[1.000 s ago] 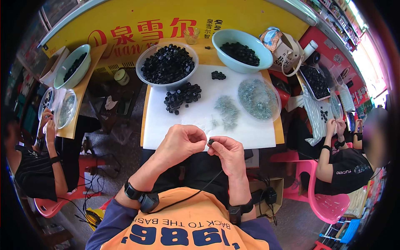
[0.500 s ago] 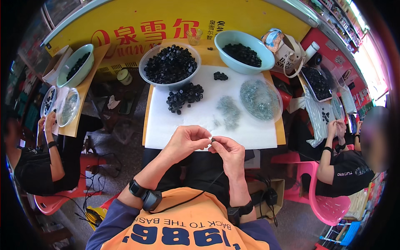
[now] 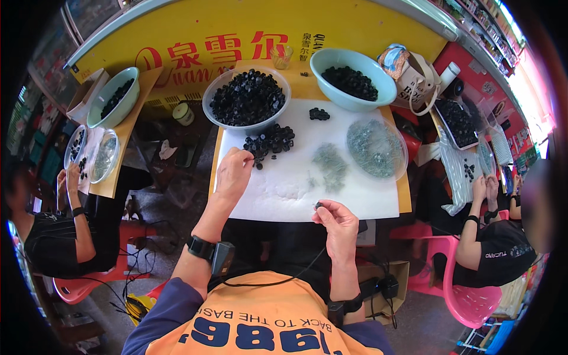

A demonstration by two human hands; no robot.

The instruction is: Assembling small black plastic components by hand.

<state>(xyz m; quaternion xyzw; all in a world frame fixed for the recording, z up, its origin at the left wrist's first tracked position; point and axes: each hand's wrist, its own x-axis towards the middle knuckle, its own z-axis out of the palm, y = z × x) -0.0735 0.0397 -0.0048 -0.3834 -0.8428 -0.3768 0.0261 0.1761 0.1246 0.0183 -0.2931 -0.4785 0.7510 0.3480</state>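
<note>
Taking clock directions from the middle of one white sheet point(image 3: 278, 198) on the bench point(image 3: 404, 200): at nine o'clock, one left hand point(image 3: 234, 174), fingers close together, at the edge of one pile of black pieces point(image 3: 270, 139); cannot tell whether holding any. Toward ten to eleven, one large bowl point(image 3: 257, 126), full of similar pieces. Between seven and eight, open white room for moving. At six, just by the near edge, one small black piece point(image 3: 319, 205), pinched narrowly in one right hand point(image 3: 337, 223). At twelve, one small black cluster point(image 3: 319, 113). Near the middle, one heap of thin grey pieces point(image 3: 329, 168). At one, one pale green bowl point(image 3: 381, 83). At three, one round clear dish point(image 3: 404, 155), reaching past the right edge.
</note>
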